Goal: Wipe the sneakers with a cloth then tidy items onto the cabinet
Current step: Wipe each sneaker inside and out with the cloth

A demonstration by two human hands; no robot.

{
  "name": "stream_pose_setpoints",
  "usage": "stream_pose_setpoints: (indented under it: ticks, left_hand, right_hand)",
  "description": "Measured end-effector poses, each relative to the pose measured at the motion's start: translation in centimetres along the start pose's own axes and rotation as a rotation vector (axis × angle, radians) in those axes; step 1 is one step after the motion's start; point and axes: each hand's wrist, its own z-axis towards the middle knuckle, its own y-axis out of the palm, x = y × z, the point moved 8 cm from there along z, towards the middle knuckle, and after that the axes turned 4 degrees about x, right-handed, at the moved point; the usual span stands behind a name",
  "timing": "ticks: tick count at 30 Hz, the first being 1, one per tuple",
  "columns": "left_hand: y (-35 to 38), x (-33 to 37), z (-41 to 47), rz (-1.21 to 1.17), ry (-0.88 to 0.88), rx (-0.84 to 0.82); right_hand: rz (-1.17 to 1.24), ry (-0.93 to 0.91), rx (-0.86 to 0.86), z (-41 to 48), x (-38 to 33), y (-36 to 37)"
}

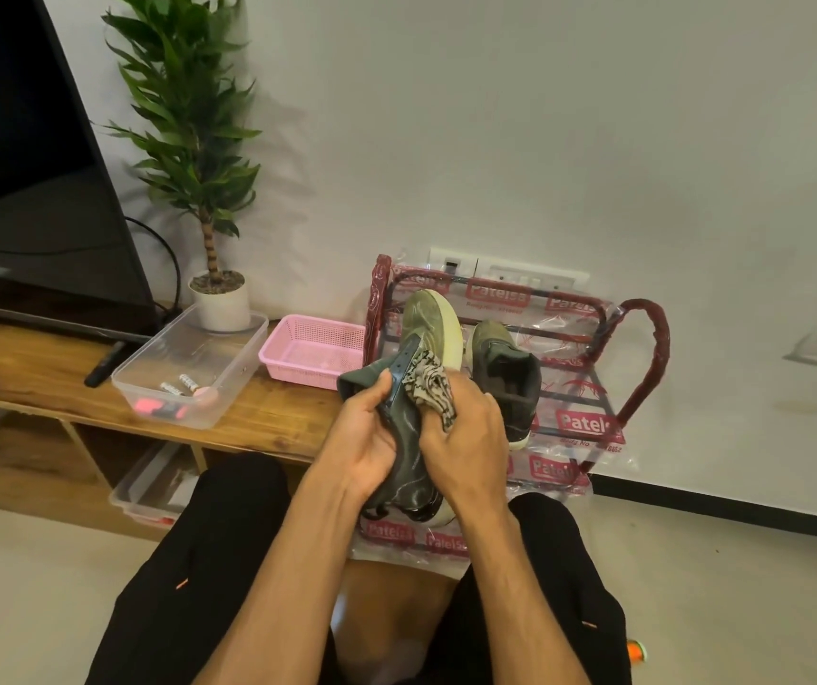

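Left hand: the left hand (372,437) was clamped on the held sneaker (426,318), its fingers curled round the dark upper and the thumb lying across the top.
Right hand: the right hand (471,437) gripped the cloth (433,388), fingers curled over it and pressing it against the side of the shoe.
Held sneaker: an olive-green shoe with a pale sole rim, held between both hands above the person's lap with its toe end uppermost, in front of the rack.
Cloth: a patterned grey and white rag, bunched between the right hand and the shoe, touching both.
Second sneaker: the second sneaker (505,373) sat on the upper tier of the rack (643,348), heel towards the person, just beside the held one.
Rack: a dark red metal frame in printed clear plastic wrap, standing on the floor against the wall, just beside the right end of the cabinet (26,363).
Cabinet top: a clear box (243,348) with a few small items lay at the front edge; a pink basket (298,368) sat at the right end; a potted plant (189,116) stood at the back edge, touching the box; a television (16,165) filled the left part, with a remote (102,365) beside the box.
Cabinet below: a second clear tub (149,491) sat on the lower shelf.
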Motion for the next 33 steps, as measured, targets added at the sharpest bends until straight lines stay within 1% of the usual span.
stream_pose_setpoints:
  ticks: [2,5,6,9,10,11,14,15,17,19,20,21,24,25,26,30,31,33]
  left_hand:
    - [-0.5,0.4,0.0,-0.005,0.005,-0.003]
    - [-0.8,0.5,-0.2,-0.017,0.004,0.002]
    - [-0.7,0.3,-0.2,-0.019,-0.004,0.001]
    - [-0.4,-0.1,-0.2,-0.008,-0.014,0.003]
    - [-0.6,0.0,-0.1,-0.002,-0.010,0.014]
    - [-0.7,0.2,-0.1,-0.004,-0.003,0.023]
    - [-1.6,1.1,0.4,-0.051,0.017,0.048]
    - [-1.9,1.1,0.4,-0.064,0.016,0.057]
    - [-1.9,0.8,0.3,-0.068,-0.004,0.059]
    - [-1.7,0.4,0.1,-0.048,-0.011,0.061]
    - [-1.7,0.3,0.1,-0.034,-0.008,0.067]
    - [-1.7,0.5,0.1,-0.028,-0.002,0.074]
    - [-2.0,1.2,0.3,-0.046,0.034,0.110]
    - [-2.0,1.2,0.4,-0.054,0.042,0.118]
    - [-1.9,1.1,0.4,-0.060,0.041,0.123]
    - [-1.2,0.3,0.5,0.017,0.052,0.143]
    - [-1.2,0.3,0.4,0.039,0.060,0.146]
    - [-1.2,0.9,0.3,0.040,0.070,0.159]
  right_hand:
    - [0.020,-0.025,0.001,-1.1,-0.6,0.0]
    - [-0.009,-0.074,0.021,-1.4,-0.6,-0.4]
    - [-0.017,-0.056,0.049,-0.9,-0.3,-0.7]
    - [-0.008,0.115,0.134,1.0,1.1,-1.7]
    - [-0.006,0.139,0.131,1.3,1.1,-1.8]
    - [-0.006,0.124,0.100,1.4,0.9,-1.8]
    - [-0.002,-0.023,-0.092,0.1,-0.9,-0.8]
    - [-0.013,-0.059,-0.124,-0.2,-1.3,-0.5]
    - [-0.051,-0.040,-0.086,0.2,-1.1,-0.4]
    - [-0.078,0.050,0.010,0.9,-0.6,-0.6]
    - [-0.078,0.080,0.029,1.0,-0.5,-0.5]
    - [-0.069,0.081,0.012,0.9,-0.7,-0.3]
    - [-0.063,0.005,-0.164,0.0,-1.9,0.6]
    - [-0.067,-0.016,-0.189,-0.2,-2.1,0.7]
    - [-0.061,-0.022,-0.173,-0.1,-2.3,0.6]
    - [-0.033,0.029,0.039,0.5,-2.8,-0.3]
    - [-0.025,0.027,0.032,0.3,-2.9,-0.2]
    - [-0.015,0.000,-0.070,-0.1,-2.8,0.0]
